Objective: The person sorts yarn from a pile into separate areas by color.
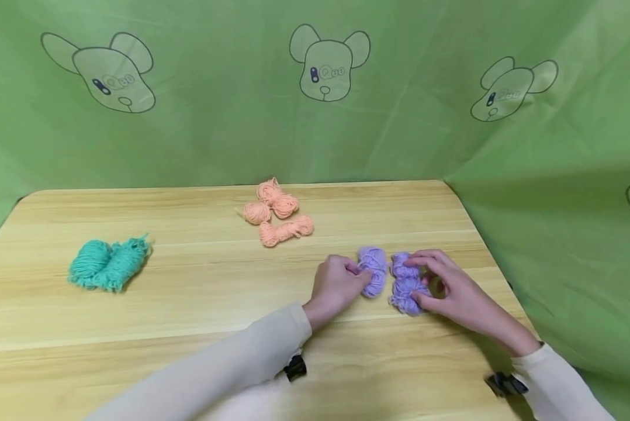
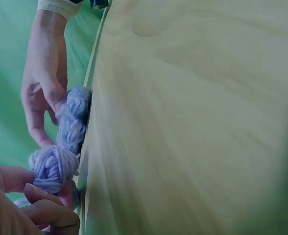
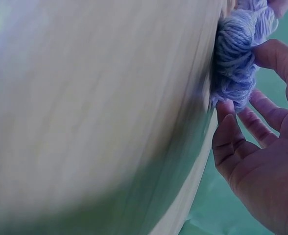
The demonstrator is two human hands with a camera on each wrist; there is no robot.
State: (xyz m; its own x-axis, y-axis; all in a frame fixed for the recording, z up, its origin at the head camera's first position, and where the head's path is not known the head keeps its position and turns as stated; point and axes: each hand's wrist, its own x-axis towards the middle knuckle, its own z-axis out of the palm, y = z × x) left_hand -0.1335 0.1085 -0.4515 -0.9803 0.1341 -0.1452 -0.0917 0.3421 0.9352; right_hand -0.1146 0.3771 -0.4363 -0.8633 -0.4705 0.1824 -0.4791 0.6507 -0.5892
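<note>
On the right part of the table, my left hand (image 1: 338,287) pinches a purple yarn skein (image 1: 373,272) between thumb and fingers. Just right of it lies more purple yarn (image 1: 407,295), bunched into two lobes. My right hand (image 1: 459,295) holds this second bundle from its right side, thumb at the near end and fingers at the far end. In the right wrist view the thumb presses the purple yarn (image 3: 236,58) while fingertips reach under its edge. Seen from the left wrist, the left fingers hold the rounded purple skein (image 2: 55,169), close to the other bundle.
Peach yarn skeins (image 1: 286,231) lie grouped near the table's back edge. A teal yarn skein (image 1: 107,264) sits at the left. Green cloth (image 1: 231,134) printed with animal heads hangs behind the wooden table (image 1: 199,316) and along its right side.
</note>
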